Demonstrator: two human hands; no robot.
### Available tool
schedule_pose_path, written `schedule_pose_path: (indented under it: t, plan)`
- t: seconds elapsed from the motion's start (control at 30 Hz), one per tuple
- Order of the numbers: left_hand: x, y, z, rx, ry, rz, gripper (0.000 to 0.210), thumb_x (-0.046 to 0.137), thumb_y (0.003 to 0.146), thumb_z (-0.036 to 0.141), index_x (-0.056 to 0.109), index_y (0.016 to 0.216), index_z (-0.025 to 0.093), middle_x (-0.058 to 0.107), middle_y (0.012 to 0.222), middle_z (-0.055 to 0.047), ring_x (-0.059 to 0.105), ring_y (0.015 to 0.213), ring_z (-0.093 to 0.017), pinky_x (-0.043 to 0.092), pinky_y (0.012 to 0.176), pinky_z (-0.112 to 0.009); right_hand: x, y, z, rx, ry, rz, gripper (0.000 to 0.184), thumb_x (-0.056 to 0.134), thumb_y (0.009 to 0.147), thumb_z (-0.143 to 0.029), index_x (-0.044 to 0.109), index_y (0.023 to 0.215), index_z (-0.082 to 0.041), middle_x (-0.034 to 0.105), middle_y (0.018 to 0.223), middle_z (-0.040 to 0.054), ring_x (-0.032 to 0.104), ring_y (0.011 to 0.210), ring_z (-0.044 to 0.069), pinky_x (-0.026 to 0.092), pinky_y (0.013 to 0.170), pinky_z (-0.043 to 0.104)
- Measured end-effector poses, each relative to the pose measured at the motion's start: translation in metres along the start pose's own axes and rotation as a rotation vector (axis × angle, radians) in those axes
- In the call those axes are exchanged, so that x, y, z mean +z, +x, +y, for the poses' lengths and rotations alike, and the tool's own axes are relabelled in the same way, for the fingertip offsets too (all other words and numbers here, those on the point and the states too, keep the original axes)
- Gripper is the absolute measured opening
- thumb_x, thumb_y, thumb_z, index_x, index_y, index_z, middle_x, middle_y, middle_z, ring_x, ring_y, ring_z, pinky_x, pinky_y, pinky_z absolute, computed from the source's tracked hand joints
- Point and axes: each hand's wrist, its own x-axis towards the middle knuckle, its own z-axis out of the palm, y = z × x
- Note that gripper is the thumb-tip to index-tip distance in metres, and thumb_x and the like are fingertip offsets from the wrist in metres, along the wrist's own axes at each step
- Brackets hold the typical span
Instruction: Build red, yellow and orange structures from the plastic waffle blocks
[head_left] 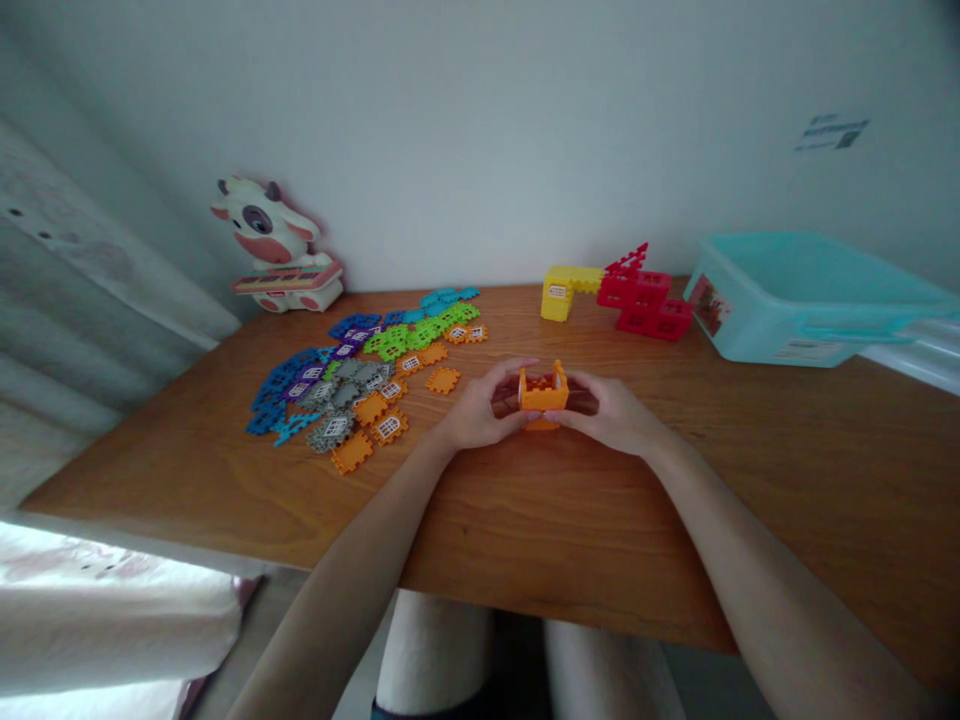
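Between both hands is an orange box of interlocking plastic tiles (544,397), with an open top and raised side walls. My left hand (491,405) grips its left side, thumb at the front lower edge. On the right side, my right hand (609,412) holds it the same way. The box is just over the wooden table (555,520); whether it touches the top I cannot tell. To the left lie loose flat tiles: orange tiles (370,408), grey tiles (345,395), green tiles (420,335), blue tiles (281,385) and purple tiles (307,378).
Behind the hands stand a joined yellow block piece (556,295) and red block piece (645,300). A turquoise bin (787,320) is at the right. At the back left sits a cow-shaped toy keyboard (281,250), near a curtain (97,280). A wall (480,140) closes the back.
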Motion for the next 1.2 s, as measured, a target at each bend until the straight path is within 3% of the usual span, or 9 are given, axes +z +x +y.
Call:
schedule_pose_path:
  t: [0.13,0.27,0.47,0.73,0.87,1.2]
  plan:
    - [0.0,0.0,-0.001,-0.033,-0.05,-0.008,0.08,0.078,0.084,0.021,0.035,0.152,0.027,0.058,0.145,-0.019,0.061,0.132,-0.03,0.055,0.105,-0.046,-0.005,-0.001,-0.002,0.071,0.057,-0.07,0.052,0.082,0.079,-0.034,0.066,0.129,-0.028,0.073,0.129,0.0065,0.073,0.112,0.027,0.058,0.101,0.049]
    - [-0.003,0.0,-0.007,-0.059,-0.033,-0.003,0.074,0.08,0.082,0.025,0.045,0.146,0.023,0.052,0.151,-0.021,0.056,0.136,-0.033,0.052,0.109,-0.049,-0.008,-0.001,-0.007,0.085,0.109,-0.134,0.054,0.081,0.081,-0.034,0.065,0.132,-0.029,0.071,0.134,0.0053,0.07,0.119,0.027,0.055,0.105,0.051]
    - [-0.005,0.0,-0.012,-0.149,-0.056,-0.002,0.068,0.085,0.077,0.03,0.055,0.137,0.018,0.061,0.142,-0.02,0.063,0.128,-0.031,0.05,0.111,-0.051,-0.005,-0.001,-0.005,0.07,0.02,-0.071,0.043,0.08,0.082,-0.037,0.069,0.123,-0.027,0.075,0.126,0.0062,0.073,0.112,0.027,0.058,0.101,0.05]
    - [-0.002,0.003,-0.003,-0.147,-0.072,-0.003,0.059,0.085,0.077,0.028,0.06,0.13,0.018,0.063,0.14,-0.017,0.064,0.127,-0.029,0.05,0.11,-0.048,-0.003,-0.001,-0.004,0.112,0.036,-0.054,0.049,0.079,0.081,-0.041,0.068,0.127,-0.03,0.073,0.129,0.0059,0.072,0.113,0.029,0.059,0.1,0.05]
    - [0.0,0.004,0.004,-0.148,-0.069,-0.014,0.061,0.086,0.074,0.028,0.061,0.13,0.017,0.065,0.139,-0.016,0.066,0.124,-0.028,0.05,0.11,-0.047,0.0,0.0,-0.004,0.107,0.023,0.042,0.048,0.077,0.081,-0.048,0.07,0.124,-0.028,0.073,0.128,0.0078,0.072,0.112,0.031,0.058,0.1,0.051]
    - [0.0,0.002,0.013,-0.116,0.181,-0.011,0.05,0.082,0.079,0.035,0.066,0.123,0.017,0.073,0.121,-0.011,0.072,0.108,-0.026,0.057,0.095,-0.038,-0.002,0.003,0.002,0.117,0.04,0.067,0.048,0.075,0.08,-0.059,0.075,0.114,-0.024,0.076,0.121,0.0109,0.072,0.111,0.032,0.059,0.097,0.048]
